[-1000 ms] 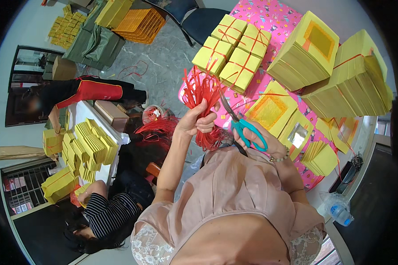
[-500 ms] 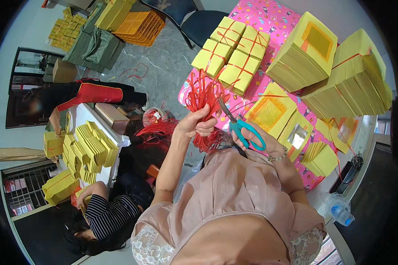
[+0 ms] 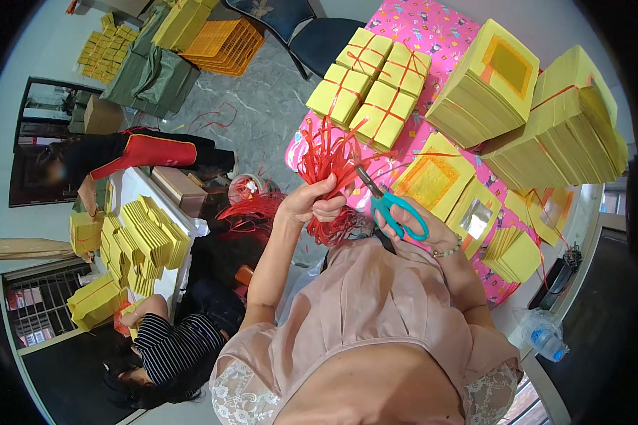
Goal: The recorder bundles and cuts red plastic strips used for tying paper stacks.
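Observation:
My left hand (image 3: 315, 200) is closed round a thick bundle of red ribbon (image 3: 326, 161), whose loops and ends fan out above the fist and hang below it. In my right hand (image 3: 420, 225) is a pair of scissors with teal handles (image 3: 399, 214), fingers through the handles. The dark blades point up and left and reach the right side of the bundle; whether they touch or cut strands I cannot tell. Just beyond the bundle, blocks of yellow paper tied with red ribbon (image 3: 383, 117) lie on the pink patterned table cover (image 3: 436, 32).
Tall stacks of yellow paper (image 3: 475, 106) stand at the right, with loose sheets (image 3: 432, 177) nearer me. Two people work at a white table (image 3: 124, 185) with yellow bundles on the left. A black chair (image 3: 326, 42) and an orange crate (image 3: 227, 46) stand farther back.
The ribbon ends above my left fist now spread differently, with loose tips showing. The scissors have shifted slightly right and down. My left hand keeps its grip.

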`<state>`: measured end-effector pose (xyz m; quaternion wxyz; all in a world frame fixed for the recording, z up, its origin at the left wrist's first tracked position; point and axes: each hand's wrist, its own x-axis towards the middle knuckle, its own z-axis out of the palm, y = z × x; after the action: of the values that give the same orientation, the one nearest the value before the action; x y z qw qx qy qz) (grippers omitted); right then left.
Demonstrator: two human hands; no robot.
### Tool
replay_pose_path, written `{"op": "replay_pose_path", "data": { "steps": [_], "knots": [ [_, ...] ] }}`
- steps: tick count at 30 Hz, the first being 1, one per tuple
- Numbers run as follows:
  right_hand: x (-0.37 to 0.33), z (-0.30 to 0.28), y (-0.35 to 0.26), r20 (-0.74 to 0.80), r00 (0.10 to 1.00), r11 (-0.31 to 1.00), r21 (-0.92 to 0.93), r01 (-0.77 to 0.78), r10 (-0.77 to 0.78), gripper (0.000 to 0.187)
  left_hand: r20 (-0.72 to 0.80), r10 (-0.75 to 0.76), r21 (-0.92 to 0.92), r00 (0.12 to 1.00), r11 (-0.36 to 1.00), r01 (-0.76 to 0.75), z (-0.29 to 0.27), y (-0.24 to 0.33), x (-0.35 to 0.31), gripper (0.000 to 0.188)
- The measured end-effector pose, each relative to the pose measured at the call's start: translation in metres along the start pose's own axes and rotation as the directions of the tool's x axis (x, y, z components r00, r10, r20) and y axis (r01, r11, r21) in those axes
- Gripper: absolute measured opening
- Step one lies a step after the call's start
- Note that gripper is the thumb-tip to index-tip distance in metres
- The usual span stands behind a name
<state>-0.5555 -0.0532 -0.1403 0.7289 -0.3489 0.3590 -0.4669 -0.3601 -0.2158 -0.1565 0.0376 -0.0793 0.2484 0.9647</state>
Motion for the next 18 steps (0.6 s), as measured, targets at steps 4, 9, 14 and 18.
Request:
{"op": "replay_pose_path", "data": {
  "steps": [4, 9, 14, 18],
  "knots": [
    [-0.008, 0.000, -0.005, -0.001, 1.000, 0.999, 0.047, 0.001, -0.001, 0.056, 0.015, 0.009, 0.022, 1.000, 1.000, -0.009, -0.003, -0.002, -0.002, 0.044],
    [-0.018, -0.003, -0.008, 0.029, 0.993, 0.993, 0.000, 0.115, -0.115, 0.063, 0.063, 0.013, 0.131, 0.998, 0.991, -0.021, -0.009, -0.004, -0.008, 0.047],
    [-0.022, -0.002, -0.011, 0.023, 0.991, 0.991, 0.021, 0.132, -0.132, 0.065, -0.208, 0.175, 0.471, 0.962, 0.880, -0.058, -0.007, -0.010, -0.018, 0.055],
    [-0.031, -0.007, -0.022, -0.027, 0.989, 0.988, -0.056, 0.146, -0.147, 0.065, -0.276, 0.222, 0.649, 0.935, 0.761, 0.011, -0.005, -0.012, -0.024, 0.066]
  ]
}}
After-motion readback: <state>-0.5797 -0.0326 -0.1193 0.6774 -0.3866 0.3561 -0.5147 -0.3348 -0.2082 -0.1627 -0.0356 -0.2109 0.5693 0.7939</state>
